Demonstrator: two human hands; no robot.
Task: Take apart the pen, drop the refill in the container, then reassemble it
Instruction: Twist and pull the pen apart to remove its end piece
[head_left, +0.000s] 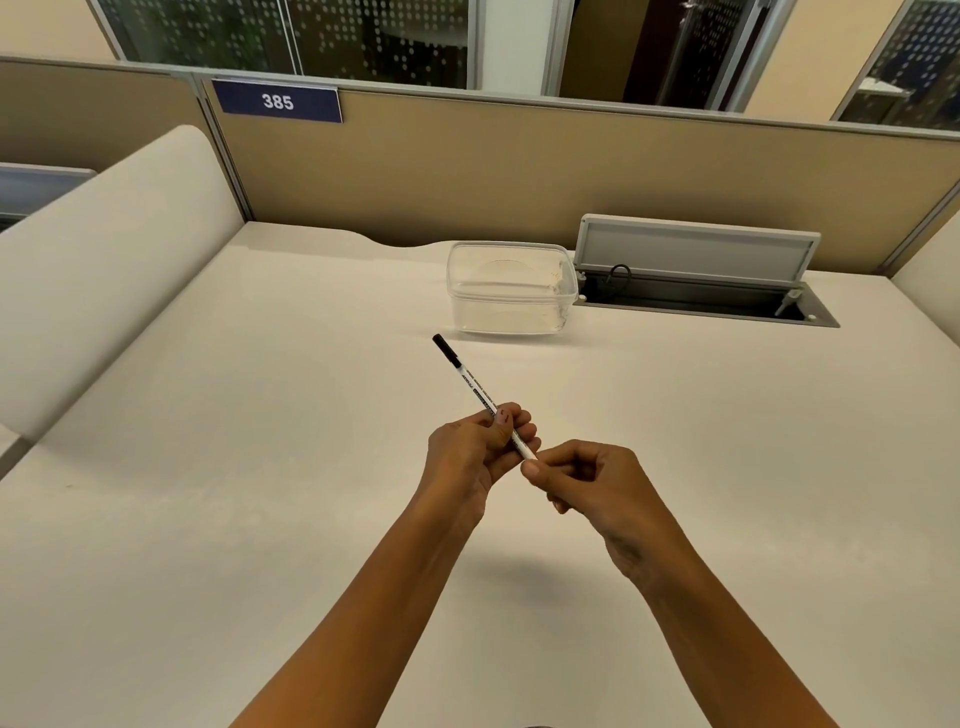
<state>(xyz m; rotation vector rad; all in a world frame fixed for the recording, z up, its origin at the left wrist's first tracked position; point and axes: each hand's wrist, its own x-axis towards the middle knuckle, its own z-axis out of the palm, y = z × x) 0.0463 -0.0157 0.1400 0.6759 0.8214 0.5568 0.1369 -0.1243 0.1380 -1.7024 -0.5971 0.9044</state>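
Fingers of my left hand (475, 441) clamp the pen (480, 396) mid-barrel above the desk (260, 467), steadying it, black end aimed toward the clear container (511, 288). My right hand (582, 480) pinches its near tip, seemingly to twist it loose.

Cream tabletop (260, 467) enclosed by tan partition panels (519, 171), one carrying a blue number plate (278, 101) marked 385, with an open cable hatch (701, 280) at right and glazed panels (363, 41) above.

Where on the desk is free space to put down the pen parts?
The desk is bare left of the hands and between the pen and the container. It is crowded only at the back right, by the open cable hatch.
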